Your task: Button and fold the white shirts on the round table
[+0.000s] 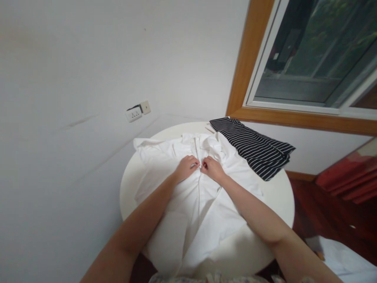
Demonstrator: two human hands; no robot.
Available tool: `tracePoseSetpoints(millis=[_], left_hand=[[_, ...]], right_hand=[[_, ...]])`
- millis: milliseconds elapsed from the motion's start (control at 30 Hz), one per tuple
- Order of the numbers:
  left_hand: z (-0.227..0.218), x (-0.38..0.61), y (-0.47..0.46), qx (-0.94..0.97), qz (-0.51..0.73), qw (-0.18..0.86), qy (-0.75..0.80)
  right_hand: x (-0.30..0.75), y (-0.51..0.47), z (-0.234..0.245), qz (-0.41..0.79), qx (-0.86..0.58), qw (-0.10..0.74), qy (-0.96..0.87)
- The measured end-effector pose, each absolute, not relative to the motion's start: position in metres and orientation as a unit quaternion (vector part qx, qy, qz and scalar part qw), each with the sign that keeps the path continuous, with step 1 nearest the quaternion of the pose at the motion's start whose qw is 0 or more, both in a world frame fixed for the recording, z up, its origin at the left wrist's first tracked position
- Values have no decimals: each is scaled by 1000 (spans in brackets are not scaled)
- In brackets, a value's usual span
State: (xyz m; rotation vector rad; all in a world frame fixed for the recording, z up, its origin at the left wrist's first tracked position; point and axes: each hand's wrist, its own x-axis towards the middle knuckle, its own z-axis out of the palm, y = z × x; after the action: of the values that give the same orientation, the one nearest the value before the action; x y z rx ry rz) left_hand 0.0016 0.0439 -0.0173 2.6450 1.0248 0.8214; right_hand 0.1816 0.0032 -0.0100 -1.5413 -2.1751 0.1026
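Observation:
A white shirt (188, 200) lies spread over a round white table (129, 188), its collar end toward the wall and its lower part hanging over the near edge. My left hand (187, 167) and my right hand (212, 168) meet at the front seam in the upper middle of the shirt. The fingers of both are pinched on the cloth along that seam, close together. Whether a button lies between the fingertips is too small to tell.
A folded black-and-white striped garment (256, 145) rests at the table's back right. Behind stand a white wall with a socket (134, 114) and a wood-framed window (306, 59). A red curtain (350, 173) hangs at right, and white cloth (341, 255) lies low at right.

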Motion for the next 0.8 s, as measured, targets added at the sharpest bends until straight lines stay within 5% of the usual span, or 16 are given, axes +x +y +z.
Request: tracePoseSetpoints(millis=[800], left_hand=[[-18,7,55,873,266,122,391]], right_hand=[[175,-2,-8,53,-575,234,-782]])
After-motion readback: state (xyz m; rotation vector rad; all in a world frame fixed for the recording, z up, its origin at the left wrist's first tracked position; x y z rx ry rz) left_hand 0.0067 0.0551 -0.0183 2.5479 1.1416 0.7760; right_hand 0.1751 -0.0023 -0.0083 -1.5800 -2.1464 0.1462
